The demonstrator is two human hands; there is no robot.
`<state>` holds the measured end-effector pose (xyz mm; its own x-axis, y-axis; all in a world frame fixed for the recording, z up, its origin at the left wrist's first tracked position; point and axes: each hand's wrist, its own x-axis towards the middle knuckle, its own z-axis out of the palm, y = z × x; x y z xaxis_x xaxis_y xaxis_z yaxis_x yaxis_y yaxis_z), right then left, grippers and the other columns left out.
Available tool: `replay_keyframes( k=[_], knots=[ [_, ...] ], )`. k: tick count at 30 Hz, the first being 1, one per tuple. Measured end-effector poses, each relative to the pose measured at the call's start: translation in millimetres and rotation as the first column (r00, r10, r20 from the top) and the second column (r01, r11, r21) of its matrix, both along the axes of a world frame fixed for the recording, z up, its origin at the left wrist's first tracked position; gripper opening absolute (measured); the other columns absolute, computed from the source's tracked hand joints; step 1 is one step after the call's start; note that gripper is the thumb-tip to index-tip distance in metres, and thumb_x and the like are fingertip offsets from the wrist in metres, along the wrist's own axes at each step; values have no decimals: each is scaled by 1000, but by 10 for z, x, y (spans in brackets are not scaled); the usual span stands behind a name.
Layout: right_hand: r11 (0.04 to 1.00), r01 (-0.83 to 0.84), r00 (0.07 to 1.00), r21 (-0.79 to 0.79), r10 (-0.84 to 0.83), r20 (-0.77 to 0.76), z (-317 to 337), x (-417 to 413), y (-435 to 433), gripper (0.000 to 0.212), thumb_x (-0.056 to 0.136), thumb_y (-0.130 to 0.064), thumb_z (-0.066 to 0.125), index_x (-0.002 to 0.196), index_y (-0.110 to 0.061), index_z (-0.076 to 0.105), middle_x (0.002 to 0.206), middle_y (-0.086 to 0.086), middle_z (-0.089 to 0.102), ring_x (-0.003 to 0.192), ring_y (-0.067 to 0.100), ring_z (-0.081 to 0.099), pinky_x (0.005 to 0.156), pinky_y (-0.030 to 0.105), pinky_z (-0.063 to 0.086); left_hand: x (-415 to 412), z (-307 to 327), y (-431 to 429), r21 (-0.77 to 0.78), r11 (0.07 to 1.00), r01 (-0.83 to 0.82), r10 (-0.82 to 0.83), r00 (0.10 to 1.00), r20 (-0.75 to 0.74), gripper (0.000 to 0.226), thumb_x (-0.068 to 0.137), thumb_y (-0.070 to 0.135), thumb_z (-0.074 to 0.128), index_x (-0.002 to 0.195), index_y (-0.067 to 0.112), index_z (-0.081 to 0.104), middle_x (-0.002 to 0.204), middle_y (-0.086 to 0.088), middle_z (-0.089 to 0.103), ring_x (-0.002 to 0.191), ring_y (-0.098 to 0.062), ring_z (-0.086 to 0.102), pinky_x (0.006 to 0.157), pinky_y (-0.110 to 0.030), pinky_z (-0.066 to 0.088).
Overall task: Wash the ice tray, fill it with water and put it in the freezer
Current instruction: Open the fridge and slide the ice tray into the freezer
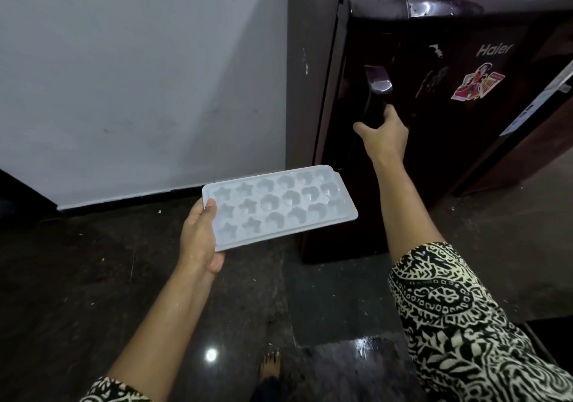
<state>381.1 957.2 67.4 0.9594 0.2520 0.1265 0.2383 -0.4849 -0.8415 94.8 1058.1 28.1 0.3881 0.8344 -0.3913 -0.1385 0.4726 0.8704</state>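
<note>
A white ice tray with star and heart shaped pockets hangs level in front of me. My left hand grips its near short end, thumb on top and fingers beneath. The dark maroon fridge stands at the right with its door closed. My right hand reaches onto the vertical door handle, thumb on the left side and fingers curled round it. Whether the tray's pockets hold water I cannot tell.
A pale wall with a black skirting runs on the left, close beside the fridge. The floor is dark polished stone. My bare foot shows at the bottom. A sticker sits on the fridge door.
</note>
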Motion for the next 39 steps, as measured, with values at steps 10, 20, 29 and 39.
replay_keyframes(
  k=[10, 20, 29, 39],
  knots=[
    [985, 126, 990, 118, -133, 54, -49, -545, -748, 33, 79, -23, 67, 109, -17, 56, 102, -4, 62, 93, 13, 62, 74, 14, 47, -146, 38, -75, 7, 1000, -26, 26, 999, 30, 22, 102, 19, 41, 109, 17, 62, 102, -5, 70, 85, -18, 71, 61, -30, 58],
    [960, -223, 787, 168, 75, 613, 78, -1396, -995, 52, 89, 1, 52, 139, 1, 40, 144, 17, 40, 136, 23, 35, 114, 33, 29, -133, 53, -399, -2, 1000, -10, 10, 1000, 28, 21, 102, 20, 42, 108, 19, 62, 97, -2, 71, 79, -15, 72, 57, -28, 57],
    [939, 61, 998, 339, -57, -21, 162, -1079, -1294, 69, 94, -16, 51, 151, -29, 13, 159, -2, 12, 141, 5, 20, 102, 15, 30, 62, 36, -746, -4, 1000, 12, -11, 999, 53, 19, 101, 18, 44, 101, 19, 63, 97, -5, 70, 74, -15, 72, 53, -28, 56],
    [993, -32, 988, 109, 47, -144, -264, -732, -1726, 44, 96, -16, 45, 140, -20, 42, 145, -4, 40, 132, 12, 38, 102, 21, 31, 638, 29, -1022, -16, 998, 52, -52, 998, 47, 18, 101, 20, 45, 100, 23, 63, 101, -5, 70, 87, -21, 69, 67, -35, 55]
  ],
)
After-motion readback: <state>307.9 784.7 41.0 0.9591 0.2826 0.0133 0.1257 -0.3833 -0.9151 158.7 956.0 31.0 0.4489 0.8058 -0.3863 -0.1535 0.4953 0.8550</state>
